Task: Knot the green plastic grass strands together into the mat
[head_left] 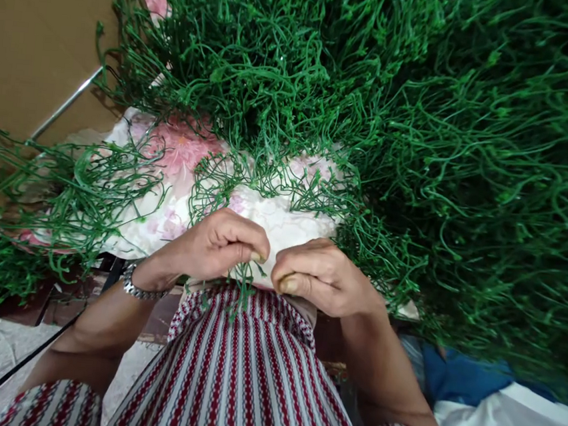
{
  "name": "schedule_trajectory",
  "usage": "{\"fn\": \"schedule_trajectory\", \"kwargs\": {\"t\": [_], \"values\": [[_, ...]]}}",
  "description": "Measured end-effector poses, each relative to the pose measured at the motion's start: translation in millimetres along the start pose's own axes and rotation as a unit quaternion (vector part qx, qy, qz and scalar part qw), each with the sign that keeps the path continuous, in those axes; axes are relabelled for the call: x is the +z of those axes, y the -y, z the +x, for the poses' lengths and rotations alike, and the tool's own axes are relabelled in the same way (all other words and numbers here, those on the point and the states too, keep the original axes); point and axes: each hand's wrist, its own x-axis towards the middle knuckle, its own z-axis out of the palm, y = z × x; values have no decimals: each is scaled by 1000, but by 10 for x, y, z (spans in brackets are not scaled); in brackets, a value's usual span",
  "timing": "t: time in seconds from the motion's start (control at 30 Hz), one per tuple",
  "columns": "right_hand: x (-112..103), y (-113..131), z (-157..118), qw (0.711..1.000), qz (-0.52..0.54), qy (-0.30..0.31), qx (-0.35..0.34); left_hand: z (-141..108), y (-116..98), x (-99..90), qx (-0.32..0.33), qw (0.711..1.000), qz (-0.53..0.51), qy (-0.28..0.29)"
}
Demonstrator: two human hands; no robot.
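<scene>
Green stems behind and beside cloth

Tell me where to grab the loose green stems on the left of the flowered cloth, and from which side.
Grip the loose green stems at their dense middle, from above, with the nearer left hand. The strands cross thickest there; their ends fan out thinly, so gripping those would probably catch only a few.

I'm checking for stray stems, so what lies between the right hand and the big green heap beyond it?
In the head view, white floral cloth lies between the right hand and the green heap, with thin stems strewn across it.
</scene>
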Motion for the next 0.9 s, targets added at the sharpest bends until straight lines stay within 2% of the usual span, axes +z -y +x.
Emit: {"fn": "schedule_trajectory", "kwargs": {"t": [0.07, 0.13, 0.2, 0.27, 0.37, 0.47, 0.53, 0.63, 0.77, 0.9], "values": [[-13, -31, 43, 991, 47, -124, 26, 60, 51, -1, -32, 994, -58, -82], [-23, -54, 77, 965, 26, -254, 60, 114, 89, 34, -58, 978, -107, -169], [-30, -64, 94, 946, -28, -311, 82, 146, 105, 85, -69, 964, -139, -214], [-29, -65, 101, 942, -87, -309, 101, 151, 105, 136, -71, 961, -134, -231], [-5, -71, 115, 948, -156, -252, 118, 132, 96, 197, -60, 960, -80, -261], [26, -107, 145, 958, -189, -188, 104, 121, 97, 233, -49, 954, -39, -294], [33, -142, 159, 962, -191, -179, 78, 125, 101, 237, -48, 954, -26, -296], [8, -185, 154, 963, -188, -187, 42, 136, 95, 210, -54, 963, -29, -262], [-52, -201, 123, 967, -192, -165, 24, 136, 67, 140, -89, 978, -44, -182], [-60, -217, 106, 955, -257, -150, 19, 133, 51, 80, -122, 980, 61, -145]]}}
